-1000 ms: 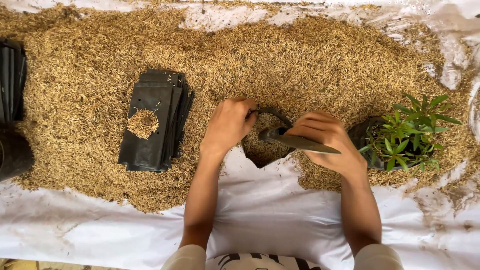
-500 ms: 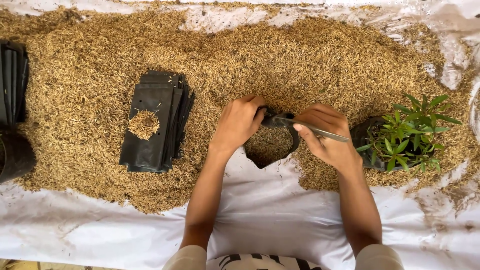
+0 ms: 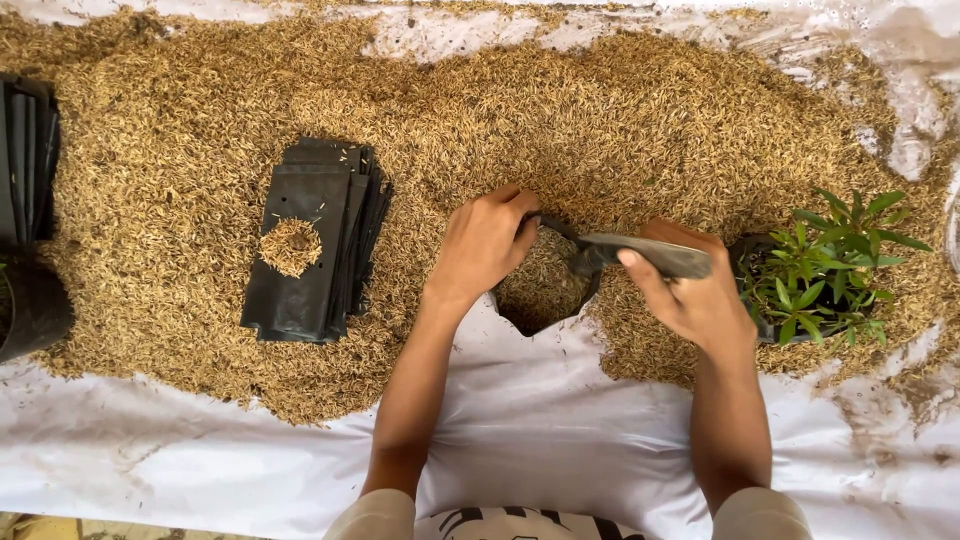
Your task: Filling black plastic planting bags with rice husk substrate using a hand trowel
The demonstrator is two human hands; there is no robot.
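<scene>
Both hands (image 3: 590, 270) gripping crinkled black plastic bag (image 3: 545, 290) — coarse golden husks (image 3: 600, 120)

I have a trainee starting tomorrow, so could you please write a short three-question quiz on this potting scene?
1. True or false: the left hand holds the rim of the open black bag.
2. What does the right hand grip? A) a flat dark scoop-like tool B) a watering can C) scissors
3. Fill in: a small heap of husk lies on the stack of flat black ____.

Key:
1. True.
2. A; the tool is at the bag's mouth.
3. Bags. The green seedling stands by the right hand, on the rice husk.
</scene>
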